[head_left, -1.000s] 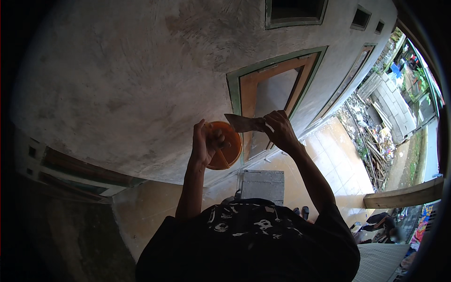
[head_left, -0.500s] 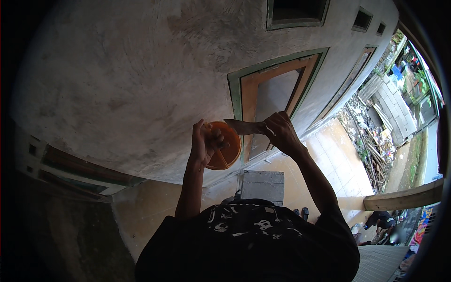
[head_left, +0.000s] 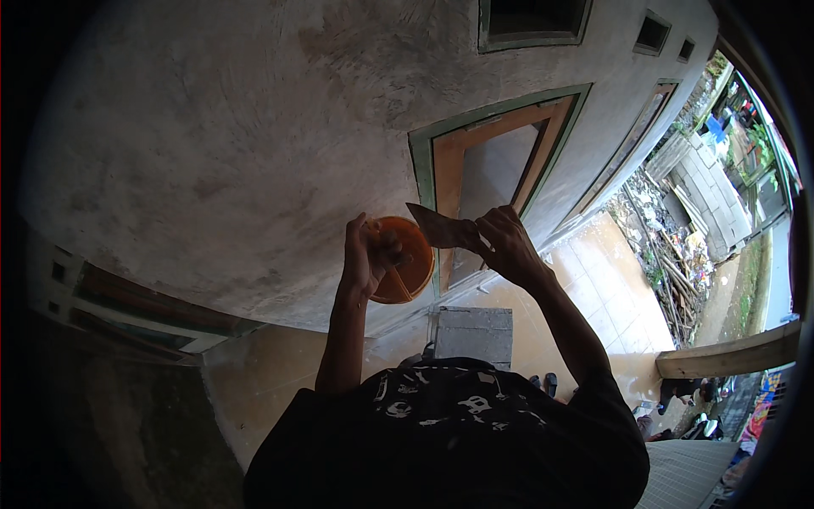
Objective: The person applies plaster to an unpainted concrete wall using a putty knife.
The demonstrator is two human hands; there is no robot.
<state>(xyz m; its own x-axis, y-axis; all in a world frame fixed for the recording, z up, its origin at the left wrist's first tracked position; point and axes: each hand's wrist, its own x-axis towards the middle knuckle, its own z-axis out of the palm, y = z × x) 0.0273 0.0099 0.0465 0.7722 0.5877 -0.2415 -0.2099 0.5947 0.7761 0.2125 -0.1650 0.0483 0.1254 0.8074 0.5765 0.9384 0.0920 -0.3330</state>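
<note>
My left hand (head_left: 366, 254) is closed on the left side of an orange bucket (head_left: 418, 270), with its fingers curled over the inside. A thin bar, perhaps the handle, crosses the bucket's opening. My right hand (head_left: 507, 244) grips a pointed trowel (head_left: 438, 226) by its handle, which the fingers mostly hide. The blade points up and left, just above the bucket's right rim. Both hands are raised in front of a rough grey plastered wall (head_left: 254, 144). What lies deep in the bucket is too dark to make out.
Beyond my right hand is a wooden door (head_left: 449, 170) in a green frame. A grey block-like stand (head_left: 475, 331) is on the tiled floor (head_left: 606, 271) below me, with dark sandals (head_left: 550, 383) nearby. A beam (head_left: 729, 352) juts in at right; rubble (head_left: 674, 271) lies outside.
The trowel has tilted, its tip rising from level with the bucket's rim to a spot above it. My left hand and the bucket have barely moved.
</note>
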